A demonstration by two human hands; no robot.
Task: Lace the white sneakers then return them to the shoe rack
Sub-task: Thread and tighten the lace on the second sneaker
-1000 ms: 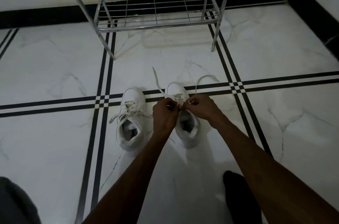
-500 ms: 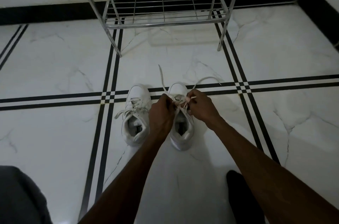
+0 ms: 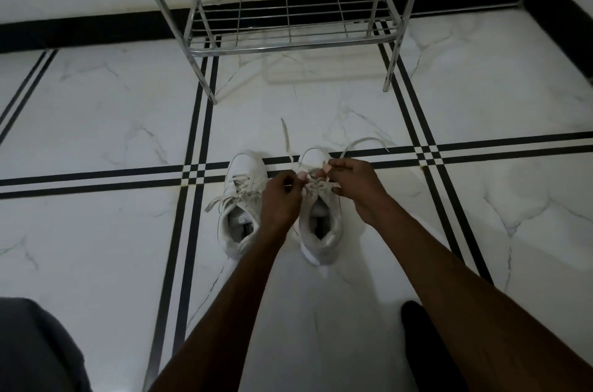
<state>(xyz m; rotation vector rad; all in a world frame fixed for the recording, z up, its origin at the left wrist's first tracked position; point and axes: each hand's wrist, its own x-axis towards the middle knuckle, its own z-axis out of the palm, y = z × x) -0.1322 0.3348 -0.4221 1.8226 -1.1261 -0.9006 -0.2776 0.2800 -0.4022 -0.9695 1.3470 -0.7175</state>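
Two white sneakers stand side by side on the floor, toes pointing away from me. The left sneaker (image 3: 239, 208) has its laces through the eyelets, loose ends trailing left. Both my hands work over the tongue of the right sneaker (image 3: 321, 225). My left hand (image 3: 282, 196) pinches one lace strand, whose end (image 3: 285, 135) lies on the floor ahead. My right hand (image 3: 353, 183) pinches the other strand, which arcs out to the right (image 3: 365, 141). The metal shoe rack (image 3: 288, 19) stands beyond the sneakers with nothing on its lower shelf.
White marble floor with black stripe lines (image 3: 96, 178). A black skirting (image 3: 80, 29) runs along the wall behind the rack. My dark-clothed knee (image 3: 35, 346) is at the lower left and a dark foot (image 3: 426, 346) under my right forearm.
The view has shifted so the rack and sneakers sit further right and nearer. My hands have drawn slightly apart over the right sneaker, still holding its laces.
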